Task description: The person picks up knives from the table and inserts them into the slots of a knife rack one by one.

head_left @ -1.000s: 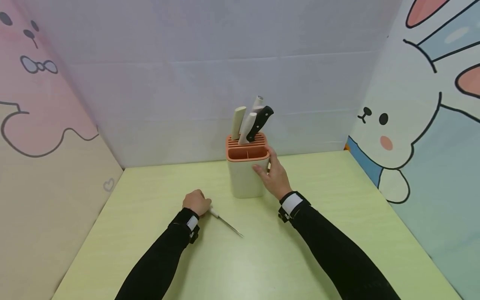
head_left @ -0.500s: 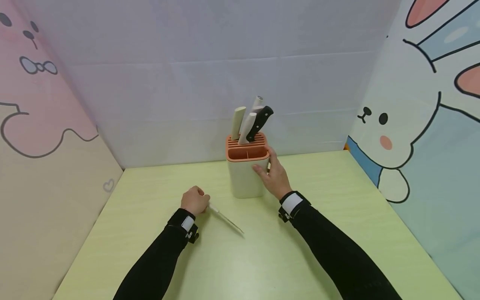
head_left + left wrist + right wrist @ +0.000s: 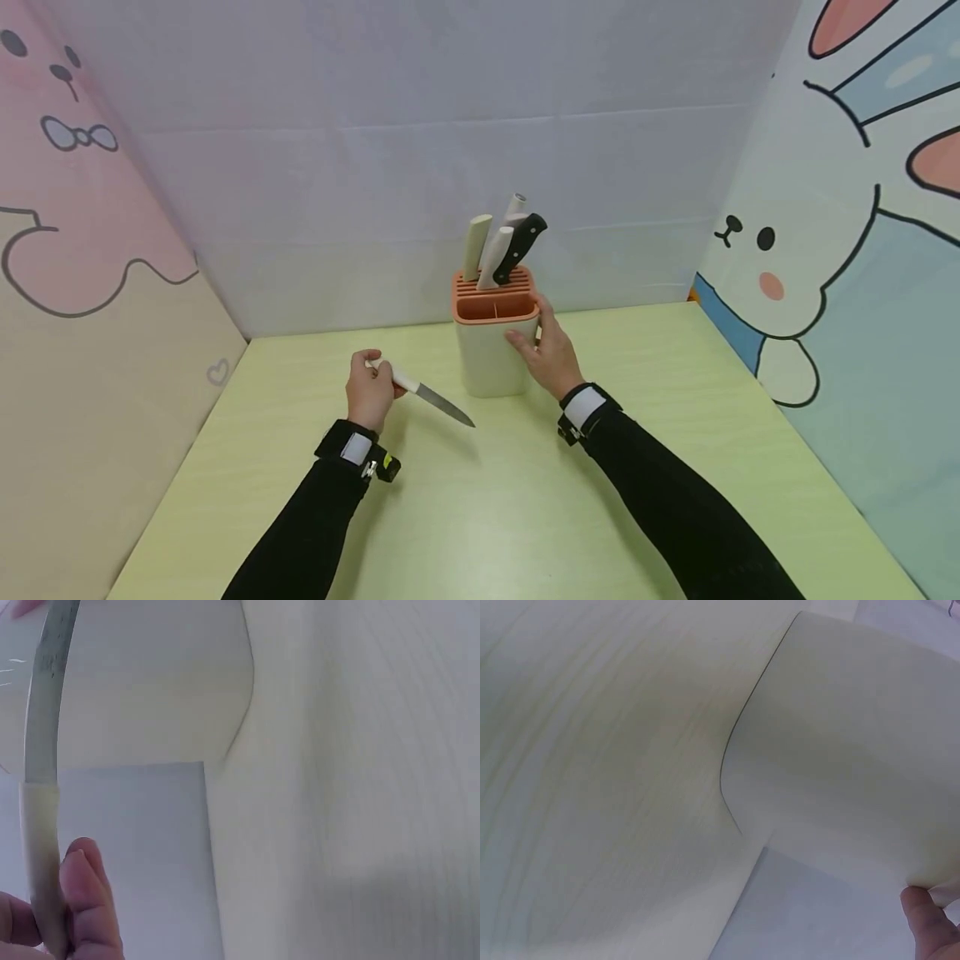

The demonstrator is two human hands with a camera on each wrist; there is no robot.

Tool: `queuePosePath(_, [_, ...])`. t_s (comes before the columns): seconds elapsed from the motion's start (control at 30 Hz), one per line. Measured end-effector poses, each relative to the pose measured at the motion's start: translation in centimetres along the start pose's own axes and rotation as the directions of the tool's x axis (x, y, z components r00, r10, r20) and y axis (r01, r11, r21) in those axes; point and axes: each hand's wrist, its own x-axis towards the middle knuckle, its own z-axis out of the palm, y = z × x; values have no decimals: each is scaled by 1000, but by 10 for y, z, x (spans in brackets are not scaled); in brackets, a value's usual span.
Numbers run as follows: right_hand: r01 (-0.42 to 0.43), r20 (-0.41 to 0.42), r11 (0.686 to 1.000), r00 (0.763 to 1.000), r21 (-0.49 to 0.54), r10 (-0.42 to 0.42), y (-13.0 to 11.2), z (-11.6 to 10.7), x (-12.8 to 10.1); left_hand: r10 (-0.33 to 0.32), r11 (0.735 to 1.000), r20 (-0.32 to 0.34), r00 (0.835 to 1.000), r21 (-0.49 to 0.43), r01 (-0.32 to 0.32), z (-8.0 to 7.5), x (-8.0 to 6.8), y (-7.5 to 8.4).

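My left hand [image 3: 371, 390] pinches a kitchen knife [image 3: 444, 406] by its white handle, raised over the table to the left of the knife block. The blade points right and slightly down, apart from the block. In the left wrist view, thumb and fingers press on both sides of the handle [image 3: 39, 847]. A cream knife block [image 3: 491, 358] with an orange slotted top stands upright near the back wall. My right hand [image 3: 553, 358] holds its right side, thumb on the front, a finger at the rim. The right wrist view shows its pale body [image 3: 847, 742] and a fingertip.
Several handles stand in the block's slots: pale ones and a black handle [image 3: 520, 247]. An open two-part compartment [image 3: 480, 310] lies at its front. The pale yellow table [image 3: 480, 517] meets a plain back wall [image 3: 337, 208] and cartoon-printed side walls.
My left hand has lifted the knife off the table, moving up and slightly left and turning so the blade's flat side shows. The right hand and the block have stayed put.
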Motion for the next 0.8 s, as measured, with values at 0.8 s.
queuePosePath(0.8, [10,-4,1000,1000,-1,-10,1,-1,-1,-210,816,91,974,-532,225,-25,-4,42])
